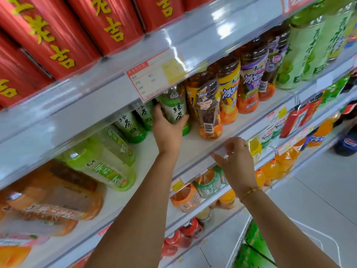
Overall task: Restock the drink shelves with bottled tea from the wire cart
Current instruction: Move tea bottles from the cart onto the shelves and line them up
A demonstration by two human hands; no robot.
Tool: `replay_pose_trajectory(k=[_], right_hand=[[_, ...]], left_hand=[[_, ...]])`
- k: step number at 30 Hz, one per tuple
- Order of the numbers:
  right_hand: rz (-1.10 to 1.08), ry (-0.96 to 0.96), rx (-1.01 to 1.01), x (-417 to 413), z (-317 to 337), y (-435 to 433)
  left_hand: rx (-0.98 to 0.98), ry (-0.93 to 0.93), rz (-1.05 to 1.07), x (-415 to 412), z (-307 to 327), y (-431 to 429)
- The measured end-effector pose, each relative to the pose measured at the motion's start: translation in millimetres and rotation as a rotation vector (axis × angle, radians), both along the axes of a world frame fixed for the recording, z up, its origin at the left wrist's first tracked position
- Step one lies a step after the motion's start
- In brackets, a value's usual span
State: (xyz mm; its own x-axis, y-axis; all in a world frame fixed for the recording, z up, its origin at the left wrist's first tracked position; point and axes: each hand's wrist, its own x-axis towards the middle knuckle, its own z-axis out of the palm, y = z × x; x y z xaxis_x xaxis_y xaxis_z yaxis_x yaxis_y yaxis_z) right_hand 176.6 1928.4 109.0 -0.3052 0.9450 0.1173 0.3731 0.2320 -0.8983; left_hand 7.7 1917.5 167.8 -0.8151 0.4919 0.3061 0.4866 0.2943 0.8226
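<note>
Left hand is raised to the middle shelf, near frame centre. Fingers and thumb are wrapped round the lower half of a green tea bottle; the bottle is held upright, slightly tilted, its base at or just above the shelf board (contact cannot be told). Its cap is hidden behind the price tag at 12 o'clock.

More green tea bottles are lined up at 9 o'clock of the held one, running toward the back. A brown tea bottle with a barcode stands just beside it at 3 o'clock, apart from the hand.

Right hand is placed at 4 o'clock of the left hand, on the front rail of the same shelf. Fingers are bent over the rail top, thumb stretched along its lower side toward 9 o'clock; the rail is gripped. Motion blur on the fingertips. A bead bracelet is worn on that wrist.

Red cans fill the shelf above, at 11 o'clock in frame. Pale green bottles are seen at 8 o'clock, blurred. The wire cart is partly visible at 5 o'clock, with green packs beside it.
</note>
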Motion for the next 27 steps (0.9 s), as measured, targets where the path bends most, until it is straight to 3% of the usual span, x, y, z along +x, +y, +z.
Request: replay_pose_trajectory(k=[7, 19, 23, 25, 27], right_hand=[[-0.004, 0.013, -0.04, 2.4, -5.8, 2.2], [0.003, 0.007, -0.053, 2.0, -1.7, 1.3], [0.058, -0.007, -0.084, 20.3, 4.9, 0.2], [0.057, -0.035, -0.097, 46.1, 1.6, -3.4], [-0.006, -0.074, -0.154, 83.6, -12.6, -11.2]], left_hand=[[-0.084, -0.05, 0.015, -6.7, -34.1, 2.4], [-0.162, -0.093, -0.055, -4.8, -27.2, -4.0], [-0.076, 0.072, -0.057, 43.5, -10.5, -41.8], [-0.052, 0.122, -0.145, 80.7, -13.7, -71.7], [-0.146, 0.07, -0.311, 114.7, -29.3, -96.9]])
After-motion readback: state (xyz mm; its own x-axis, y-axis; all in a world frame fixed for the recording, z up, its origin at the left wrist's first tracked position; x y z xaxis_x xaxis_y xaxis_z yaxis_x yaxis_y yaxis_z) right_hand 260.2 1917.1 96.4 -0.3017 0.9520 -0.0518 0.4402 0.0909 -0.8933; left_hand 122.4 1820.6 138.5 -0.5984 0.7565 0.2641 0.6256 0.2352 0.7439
